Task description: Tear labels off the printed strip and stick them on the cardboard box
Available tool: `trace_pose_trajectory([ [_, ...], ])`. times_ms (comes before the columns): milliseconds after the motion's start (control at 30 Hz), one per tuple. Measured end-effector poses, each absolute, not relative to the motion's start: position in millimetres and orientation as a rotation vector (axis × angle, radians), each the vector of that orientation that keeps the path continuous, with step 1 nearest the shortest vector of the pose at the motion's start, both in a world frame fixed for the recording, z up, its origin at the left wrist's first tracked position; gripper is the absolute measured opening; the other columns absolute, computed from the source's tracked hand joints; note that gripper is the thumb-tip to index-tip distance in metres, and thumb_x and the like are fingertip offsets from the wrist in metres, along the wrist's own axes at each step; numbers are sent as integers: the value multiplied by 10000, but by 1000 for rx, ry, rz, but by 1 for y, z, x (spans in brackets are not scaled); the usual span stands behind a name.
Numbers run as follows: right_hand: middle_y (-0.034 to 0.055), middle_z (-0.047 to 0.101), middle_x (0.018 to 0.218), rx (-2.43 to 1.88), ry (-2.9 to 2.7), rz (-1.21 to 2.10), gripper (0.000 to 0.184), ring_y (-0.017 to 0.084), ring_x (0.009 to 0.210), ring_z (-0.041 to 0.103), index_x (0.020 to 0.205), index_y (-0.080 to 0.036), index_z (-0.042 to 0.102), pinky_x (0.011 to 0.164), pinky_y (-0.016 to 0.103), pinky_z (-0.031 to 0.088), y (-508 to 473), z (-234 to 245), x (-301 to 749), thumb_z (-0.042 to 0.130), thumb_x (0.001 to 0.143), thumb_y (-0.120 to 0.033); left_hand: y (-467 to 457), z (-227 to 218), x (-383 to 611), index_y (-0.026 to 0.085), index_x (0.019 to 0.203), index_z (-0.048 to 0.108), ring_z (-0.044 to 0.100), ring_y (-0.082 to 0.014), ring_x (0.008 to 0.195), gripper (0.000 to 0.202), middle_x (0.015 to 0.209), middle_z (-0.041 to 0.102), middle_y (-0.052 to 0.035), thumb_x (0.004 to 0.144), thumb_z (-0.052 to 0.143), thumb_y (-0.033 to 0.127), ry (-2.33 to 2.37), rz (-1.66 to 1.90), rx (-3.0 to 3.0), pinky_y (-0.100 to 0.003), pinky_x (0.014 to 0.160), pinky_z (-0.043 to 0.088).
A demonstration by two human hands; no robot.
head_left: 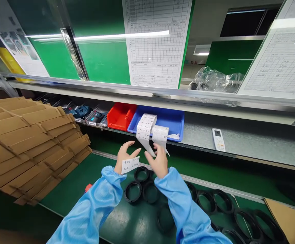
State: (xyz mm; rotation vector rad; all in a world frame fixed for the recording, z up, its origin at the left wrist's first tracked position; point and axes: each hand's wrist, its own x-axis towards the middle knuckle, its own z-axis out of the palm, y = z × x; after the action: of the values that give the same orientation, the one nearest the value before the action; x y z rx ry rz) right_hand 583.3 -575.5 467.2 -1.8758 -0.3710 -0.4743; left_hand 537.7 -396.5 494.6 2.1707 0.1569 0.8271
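My left hand (124,156) is raised in front of the shelf with thumb and index finger spread apart. A white printed label (130,165) lies against its thumb side near the wrist, apparently stuck there. Facing it, my right hand (160,163) has thumb and curved fingers apart, close to the hanging ends of the label strips. One long label strip (143,130) curls out of the blue tray (176,118) and down over the shelf edge. A second strip (160,134) hangs behind my right fingertips; whether they touch it I cannot tell.
Several black rings (133,192) lie on the green work surface (127,223) below my hands. Stacked cardboard dividers (30,145) rise at left. The shelf holds a red bin (120,117) and a white remote control (218,139). A cardboard sheet (289,220) lies at lower right.
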Motion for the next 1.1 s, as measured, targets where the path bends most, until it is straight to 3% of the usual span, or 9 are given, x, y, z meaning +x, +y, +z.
trace_pose_trajectory([
  [67,159,594,1247,-1919,-247,-609,523,318,1161,522,1273,-169,572,992,463,430,-590,474,618,576,880,-514,-393,495,540,207,1190,648,628,-307,1129,499,1187,689,-115,824,694,542,165,831,2179,-462,990,520],
  [133,192,590,1223,-1930,-153,-653,483,357,1198,466,1247,-133,570,1025,517,375,-600,479,648,540,889,-456,-393,496,545,212,1176,655,623,-309,1138,478,1186,693,-111,835,682,545,133,827,2214,-469,1001,517],
  [333,60,692,997,-1937,-170,-637,413,286,1019,538,1237,-213,578,937,421,396,-595,477,669,585,845,-341,-413,511,586,233,1212,651,574,-311,1226,397,1252,692,-96,856,693,406,-117,748,2421,-505,1080,449],
  [433,36,686,907,-1888,-180,-624,342,248,947,579,1170,-213,579,851,351,437,-582,476,666,565,840,-300,-426,520,610,236,1305,606,504,-315,1333,418,1360,647,-99,887,615,248,-237,675,2543,-573,1147,353],
  [533,11,671,838,-1837,-205,-601,280,206,805,601,1116,-222,591,767,316,462,-576,479,669,531,848,-275,-432,527,629,280,1396,536,390,-295,1450,652,1486,562,-63,812,435,9,-330,578,2653,-685,1185,208],
  [600,6,659,809,-1812,-225,-599,246,193,760,596,1072,-225,613,764,315,472,-580,480,670,506,854,-264,-432,530,638,313,1441,486,318,-278,1500,828,1547,497,-35,715,367,-67,-380,520,2712,-742,1181,110],
  [767,42,666,879,-1772,-287,-602,232,194,820,605,993,-213,669,830,331,498,-607,475,665,498,861,-295,-430,528,653,265,1479,451,292,-314,1510,875,1573,461,-39,685,339,-84,-486,443,2796,-759,1167,-5],
  [967,44,688,892,-1709,-251,-529,315,171,745,632,1077,-198,684,737,290,559,-610,465,672,556,844,-368,-437,521,657,291,1475,466,351,-304,1485,900,1572,461,-63,669,330,-87,-470,398,2853,-750,1165,40],
  [1100,41,727,894,-1723,-169,-511,360,194,773,663,1135,-216,711,787,323,557,-605,463,680,568,831,-346,-438,525,653,330,1490,444,335,-274,1497,929,1565,473,-37,658,341,-70,-433,381,2882,-728,1179,58],
])
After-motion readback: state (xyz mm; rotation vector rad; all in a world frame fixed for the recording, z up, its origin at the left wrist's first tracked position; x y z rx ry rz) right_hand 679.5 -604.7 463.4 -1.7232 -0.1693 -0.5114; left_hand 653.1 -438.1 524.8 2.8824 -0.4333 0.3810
